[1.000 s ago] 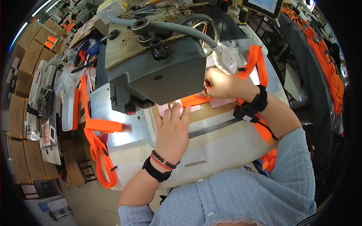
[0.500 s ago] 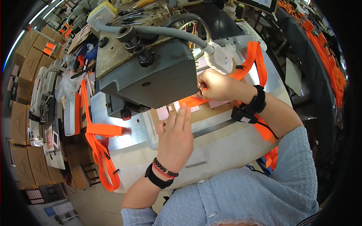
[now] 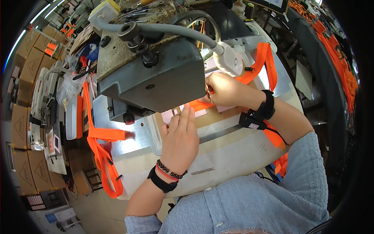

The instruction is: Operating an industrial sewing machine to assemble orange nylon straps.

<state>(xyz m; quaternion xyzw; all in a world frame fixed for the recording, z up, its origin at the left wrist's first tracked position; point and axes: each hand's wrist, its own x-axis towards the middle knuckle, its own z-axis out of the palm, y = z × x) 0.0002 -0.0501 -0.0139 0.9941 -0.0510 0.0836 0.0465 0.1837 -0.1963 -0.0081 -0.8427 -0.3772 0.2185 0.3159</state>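
Where right hand (image 3: 225,90) curls, strap (image 3: 199,105) hides.

Head camera: left fisheye of a head-worn pair
Facing: down past the shirt (image 3: 245,201) onto left hand (image 3: 180,142) and right hand (image 3: 224,90)
Range: close; machine head (image 3: 159,80) looms upper centre
Rim: dark, bending straight edges
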